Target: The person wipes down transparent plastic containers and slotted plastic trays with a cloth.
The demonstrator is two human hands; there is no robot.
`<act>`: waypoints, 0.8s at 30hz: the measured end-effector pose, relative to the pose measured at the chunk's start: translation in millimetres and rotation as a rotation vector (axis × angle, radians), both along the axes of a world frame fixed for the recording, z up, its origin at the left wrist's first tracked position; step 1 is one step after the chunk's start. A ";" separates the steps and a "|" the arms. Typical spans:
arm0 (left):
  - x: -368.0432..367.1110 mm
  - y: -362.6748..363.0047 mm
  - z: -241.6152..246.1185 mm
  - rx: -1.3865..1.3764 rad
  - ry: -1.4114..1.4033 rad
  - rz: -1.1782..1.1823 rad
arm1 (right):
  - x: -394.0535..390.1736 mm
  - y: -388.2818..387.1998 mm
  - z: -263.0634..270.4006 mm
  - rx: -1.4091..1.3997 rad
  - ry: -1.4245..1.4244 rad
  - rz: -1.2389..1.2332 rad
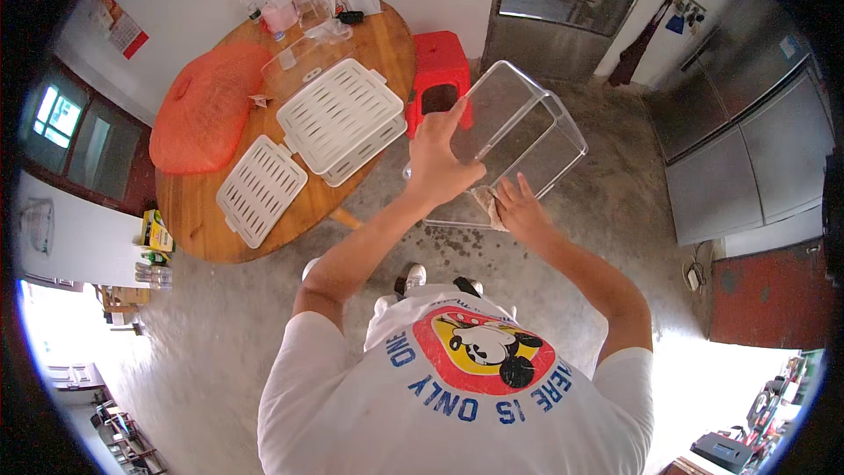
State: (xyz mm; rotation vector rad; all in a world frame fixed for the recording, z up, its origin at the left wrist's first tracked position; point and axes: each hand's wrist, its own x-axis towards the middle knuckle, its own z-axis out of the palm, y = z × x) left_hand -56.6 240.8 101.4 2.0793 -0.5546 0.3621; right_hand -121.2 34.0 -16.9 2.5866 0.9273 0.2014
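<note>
A clear plastic storage bin [521, 125] is held tilted in the air over the floor. My left hand [438, 161] grips its near left side, thumb and fingers spread around the wall. At the bin's lower edge, my right hand [524, 211] presses a beige cloth [488, 207] against the plastic. On the wooden table [198, 231] to the left lie slotted white plastic trays: one [341, 115] rests overlapping another [369, 157], and a smaller one [262, 191] lies nearer to me. A clear plastic piece [290, 69] sits behind them.
A red plastic stool [442, 56] stands beside the table. Orange mesh [204, 109] covers part of the tabletop; bags and a bottle [248, 5] are at its back. Dark wet spots [455, 241] mark the concrete floor. A steel refrigerator [745, 119] stands at right.
</note>
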 end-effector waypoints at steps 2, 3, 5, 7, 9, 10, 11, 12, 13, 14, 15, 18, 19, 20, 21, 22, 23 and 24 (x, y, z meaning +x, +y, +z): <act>-2.8 -4.0 5.2 0.049 0.028 0.002 | 3.6 2.8 8.1 -0.241 0.001 -0.026; -5.1 -6.2 9.3 0.097 -0.012 0.013 | 7.6 -1.4 8.0 -0.243 -0.001 -0.028; -5.8 -8.1 11.8 0.143 -0.052 0.024 | 19.8 -17.3 6.9 -0.219 -0.002 -0.199; -4.9 -7.0 11.5 0.104 0.087 -0.016 | 34.3 -34.7 11.2 -0.160 -0.083 -0.243; -5.5 -8.8 11.6 0.106 0.062 0.001 | 47.4 -47.8 16.2 -0.099 -0.164 -0.288; -5.6 -9.6 11.8 0.108 0.036 0.017 | 52.8 -52.8 18.8 -0.076 -0.264 -0.290; -5.8 -10.1 13.1 0.109 0.037 0.016 | 57.4 -56.2 20.1 -0.053 -0.364 -0.291; -5.4 -10.0 15.0 0.117 0.016 0.025 | 61.1 -55.4 26.3 -0.059 -0.362 -0.341; -4.7 -9.9 15.9 0.125 -0.005 0.033 | 64.4 -57.0 33.1 -0.058 -0.360 -0.339; -2.9 -9.2 14.4 0.126 -0.003 0.036 | 67.7 -60.7 39.5 -0.069 -0.362 -0.396; -0.4 -9.4 13.3 0.144 -0.014 0.047 | 71.0 -66.5 43.2 -0.082 -0.364 -0.457; -0.3 -8.6 13.3 0.151 0.018 0.050 | 74.9 -72.7 34.4 -0.016 -0.270 -0.516; -1.4 -8.4 13.3 0.140 0.061 0.046 | 73.2 -72.0 33.0 0.055 -0.254 -0.529; -2.0 -8.8 12.5 0.140 0.062 0.045 | 71.0 -69.5 30.3 0.055 -0.252 -0.530; -3.2 -8.9 11.9 0.144 0.018 0.054 | 67.2 -60.9 31.7 -0.013 -0.195 -0.569; -4.4 -9.2 11.2 0.148 -0.027 0.062 | 62.7 -55.1 32.0 -0.082 -0.137 -0.609; -6.0 -9.1 9.1 0.148 -0.026 0.064 | 58.3 -53.6 28.3 -0.082 -0.137 -0.607; -7.4 -7.9 7.0 0.136 -0.037 0.044 | 53.9 -51.7 22.9 -0.040 -0.190 -0.549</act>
